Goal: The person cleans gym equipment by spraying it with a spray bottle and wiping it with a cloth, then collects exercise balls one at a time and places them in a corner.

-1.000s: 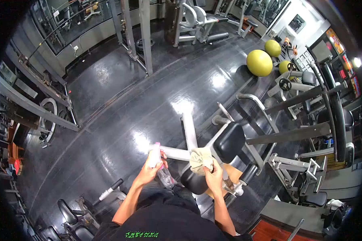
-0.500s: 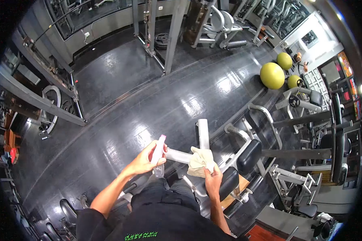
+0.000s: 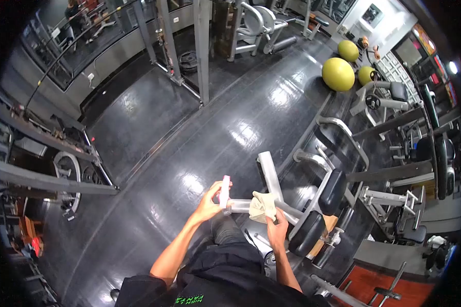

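Note:
My left hand point(image 3: 208, 205) is closed around a small pale spray bottle point(image 3: 225, 193) with a pink top and a clear lower part. The bottle is held upright. A crumpled cream cloth point(image 3: 262, 206) is gripped in my right hand point(image 3: 278, 226), between thumb and fingers. Behind the cloth runs the silver metal tube frame point(image 3: 269, 174) of a bench with black pads point(image 3: 308, 233); the cloth overlaps the tube, and I cannot tell whether it presses on it. The bottle is just left of the cloth, near the tube's end.
Yellow exercise balls point(image 3: 338, 74) lie at the back right. A tall rack point(image 3: 201, 56) rises on the far side of the dark floor point(image 3: 189, 138). Weight machines point(image 3: 389, 199) crowd the right, and a mirror point(image 3: 95, 30) lines the upper left wall.
The view has turned and shifted, so the bench and both hands appear further right. The bottle has gone from leaning to nearly upright and is closer to the cloth. Both grips are kept.

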